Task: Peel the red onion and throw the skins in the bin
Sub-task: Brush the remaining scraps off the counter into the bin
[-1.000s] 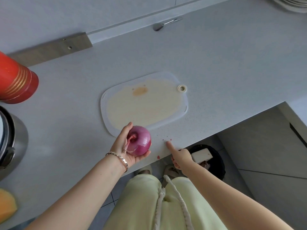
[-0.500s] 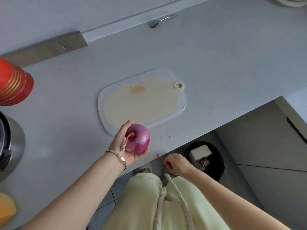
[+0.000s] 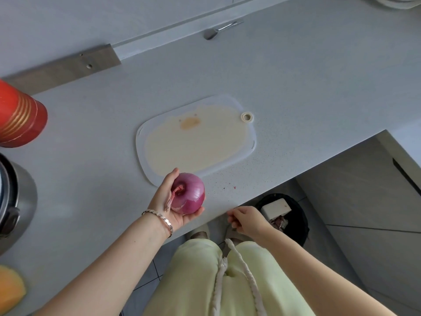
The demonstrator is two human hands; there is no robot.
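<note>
Above the grey counter (image 3: 296,87), near the cutting board (image 3: 196,137), the largely peeled red onion (image 3: 188,193) is gripped in the left hand (image 3: 169,201), while the right hand (image 3: 247,220) is curled by the bin (image 3: 296,215), contents not discernible, so stray skin flecks (image 3: 234,187) are probably to be binned next.

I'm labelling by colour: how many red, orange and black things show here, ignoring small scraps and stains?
Red: 2, the red onion and the canister
Orange: 1, the wedge
Black: 1, the bin
Total: 4
</note>
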